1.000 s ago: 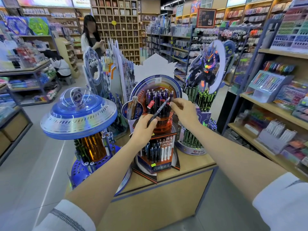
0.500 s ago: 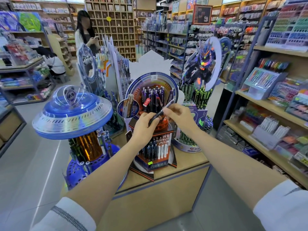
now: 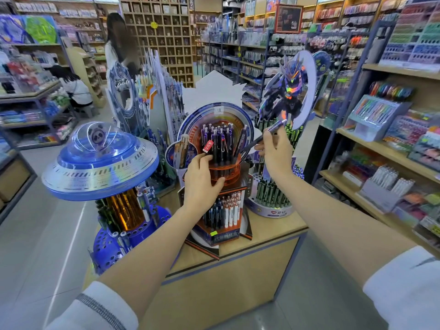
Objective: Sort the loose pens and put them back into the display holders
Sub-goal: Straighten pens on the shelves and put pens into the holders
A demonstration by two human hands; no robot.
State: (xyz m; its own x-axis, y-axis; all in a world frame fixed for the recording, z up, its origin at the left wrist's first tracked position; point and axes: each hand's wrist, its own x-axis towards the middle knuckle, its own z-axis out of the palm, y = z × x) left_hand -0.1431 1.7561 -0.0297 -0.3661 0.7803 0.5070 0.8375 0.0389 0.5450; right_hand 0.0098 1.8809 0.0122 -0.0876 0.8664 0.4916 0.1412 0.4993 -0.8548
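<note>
At the middle of the wooden tabletop [image 3: 273,231], the two hands have parted. A second ago both held one dark slim pen [image 3: 266,134] close together in front of the round orange clear-plastic pen holder [image 3: 220,171]; now the right hand [image 3: 276,151] alone has it, carried out to the right and a little higher, its cap end pointing up and right towards the robot-figure card cutout [image 3: 289,89]. That hand's grip is closed on the pen, fingers pinched round the barrel near its lower half. The left hand [image 3: 202,182] has let go and dropped onto the near left side of the orange holder, fingers curled against its rim; it touches the holder, though whether it truly clamps it or only steadies it I cannot tell.

For the task, this reads as the handover done: the pen is free in one hand, near the dark purple pens [image 3: 217,141] standing in the holder, and the holder is braced. Next likely comes turning the pen upright and finding an empty slot, which the standing pens partly hide.
</note>
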